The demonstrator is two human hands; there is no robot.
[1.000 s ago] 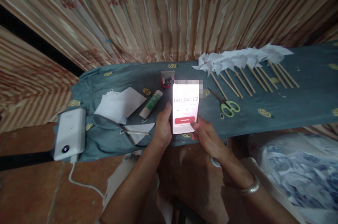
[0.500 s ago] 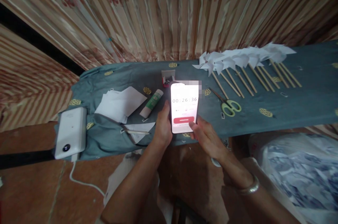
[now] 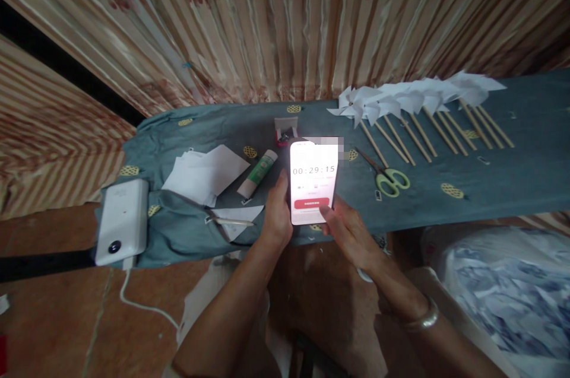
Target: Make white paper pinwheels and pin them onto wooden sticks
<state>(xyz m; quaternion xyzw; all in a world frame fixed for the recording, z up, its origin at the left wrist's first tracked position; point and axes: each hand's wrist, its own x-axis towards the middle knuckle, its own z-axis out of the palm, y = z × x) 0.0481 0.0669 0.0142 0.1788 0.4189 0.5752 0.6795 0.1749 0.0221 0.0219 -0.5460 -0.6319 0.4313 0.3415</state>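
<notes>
A lit smartphone (image 3: 313, 188) is held upright over the table's near edge, its screen reading 00:29:15 above a red button. My left hand (image 3: 278, 212) grips its left side. On its right side is my right hand (image 3: 350, 229), closed on the phone, with the thumb at the red button. Just behind the phone is a small open box (image 3: 285, 130) with dark bits inside. Left of the hands lie a green and white glue stick (image 3: 257, 173), a stack of white paper (image 3: 205, 173) and a pale pen-like tool (image 3: 231, 221) on a paper piece.
Scissors with green handles (image 3: 392, 182) lie right of the phone. Behind them is a row of white paper pinwheels (image 3: 414, 99) on wooden sticks. A white power bank (image 3: 122, 221) with a cable sits at the left end. A plastic bag (image 3: 503, 289) stands lower right.
The number on the phone screen has gone from 00:26:36 to 00:29:15. The view has shifted slightly; both hands keep the same hold on the phone.
</notes>
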